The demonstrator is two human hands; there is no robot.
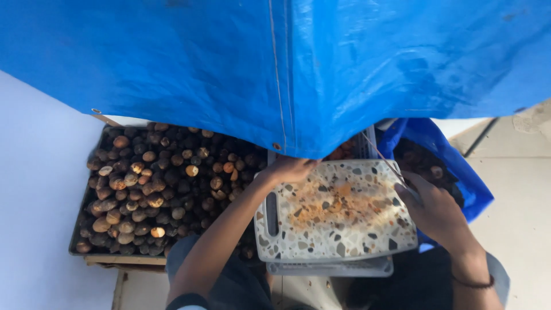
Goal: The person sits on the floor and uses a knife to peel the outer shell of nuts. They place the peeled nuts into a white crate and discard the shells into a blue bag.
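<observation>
A speckled cutting board (pixel 344 235) with orange-brown stains lies over a pale crate in front of me. My left hand (pixel 287 169) reaches past the board's far left corner, under the hanging blue tarp; its fingers are partly hidden, so I cannot tell what they hold. My right hand (pixel 431 205) rests at the board's right edge, closed around a thin knife (pixel 383 158) whose blade points up and away toward the tarp. To the left, a tray (pixel 77 238) is heaped with several brown and tan round nuts (pixel 149 183).
A blue tarp (pixel 287 63) hangs across the top half of the view and hides what lies behind. A blue plastic bag (pixel 459 172) with dark pieces sits at the right. A pale wall is at the left, and a tiled floor (pixel 516 201) at the right.
</observation>
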